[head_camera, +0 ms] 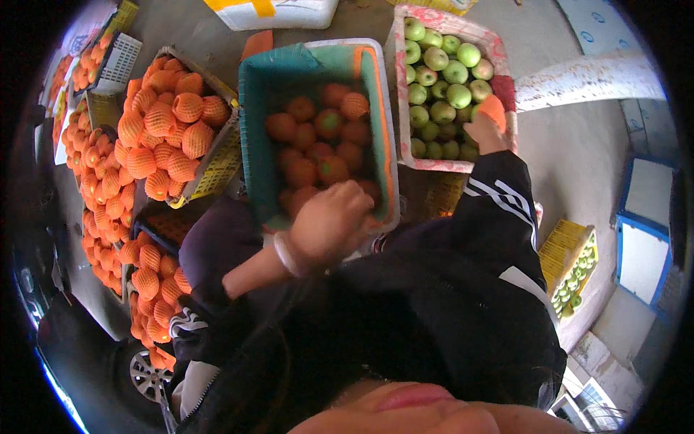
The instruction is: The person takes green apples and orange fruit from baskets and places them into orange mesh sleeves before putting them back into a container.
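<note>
My left hand [333, 217], with a pale bangle at its wrist, hovers over the near edge of a teal-lined tub [260, 59]. Its fingers curl downward, blurred, and I cannot see whether anything is between them. Inside the tub lie several fruits in orange foam nets [303, 135], some showing green through the mesh. At the right, my right hand [484, 133] reaches into a white-and-pink foam box [450, 19] of bare green apples [454, 70]. An orange foam net [492, 111] is in this hand; the fingertips are partly hidden.
Crates heaped with foam-netted fruit [162, 119] line the left side, beside a car wheel [146, 374]. A white foam box with yellow tape [282, 13] stands beyond the tub. At the right are a pale pole [585, 81] and a yellow crate [564, 249] with green apples.
</note>
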A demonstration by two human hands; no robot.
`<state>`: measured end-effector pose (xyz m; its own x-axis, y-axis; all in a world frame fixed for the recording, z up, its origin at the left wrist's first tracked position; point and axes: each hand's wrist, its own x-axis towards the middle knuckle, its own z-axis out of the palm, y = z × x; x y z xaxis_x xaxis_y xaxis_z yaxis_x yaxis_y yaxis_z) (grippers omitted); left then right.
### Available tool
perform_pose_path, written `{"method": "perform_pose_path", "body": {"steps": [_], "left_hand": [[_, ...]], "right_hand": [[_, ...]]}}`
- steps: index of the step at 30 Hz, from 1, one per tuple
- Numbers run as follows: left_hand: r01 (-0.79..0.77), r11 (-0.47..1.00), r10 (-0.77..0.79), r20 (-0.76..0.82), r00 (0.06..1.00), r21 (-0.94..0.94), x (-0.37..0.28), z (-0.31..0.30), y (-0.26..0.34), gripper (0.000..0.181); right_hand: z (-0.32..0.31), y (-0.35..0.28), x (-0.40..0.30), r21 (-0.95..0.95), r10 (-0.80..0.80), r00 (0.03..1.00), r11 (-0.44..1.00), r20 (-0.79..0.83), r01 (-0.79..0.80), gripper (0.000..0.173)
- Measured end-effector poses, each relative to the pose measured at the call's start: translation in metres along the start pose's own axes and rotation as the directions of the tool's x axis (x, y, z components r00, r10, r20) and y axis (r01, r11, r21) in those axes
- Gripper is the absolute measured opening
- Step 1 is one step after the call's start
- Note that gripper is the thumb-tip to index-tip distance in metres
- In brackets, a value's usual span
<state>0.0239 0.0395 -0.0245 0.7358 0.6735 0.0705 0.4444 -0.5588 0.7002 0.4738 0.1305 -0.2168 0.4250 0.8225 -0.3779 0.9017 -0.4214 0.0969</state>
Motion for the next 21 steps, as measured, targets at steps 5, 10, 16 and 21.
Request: {"method": "perform_pose_path", "body": {"steps": [5,10,16,21], "left_hand": [[-0.016,1.000,0.012,0.195,0.981,0.022,0.003,0.004,-0.013,0.023],[-0.065,0.996,0.042,0.303,0.952,0.067,0.012,0.002,-0.018,0.027],[-0.034,0.989,-0.012,0.304,0.953,0.145,-0.001,0.008,-0.012,0.025],[-0.121,0.988,0.096,0.234,0.968,0.093,-0.018,0.009,-0.006,0.019]], "right_hand": [[0.016,0.007,0.025,-0.244,0.084,0.987,0.969,0.137,-0.048,0.036],[0.032,0.024,0.071,-0.218,0.101,0.972,0.965,-0.212,-0.148,0.025],[0.011,-0.006,0.039,-0.143,0.027,1.000,0.989,-0.010,-0.028,0.047],[0.005,-0.014,0.008,0.021,-0.067,0.997,0.998,0.022,0.067,0.075]]}}
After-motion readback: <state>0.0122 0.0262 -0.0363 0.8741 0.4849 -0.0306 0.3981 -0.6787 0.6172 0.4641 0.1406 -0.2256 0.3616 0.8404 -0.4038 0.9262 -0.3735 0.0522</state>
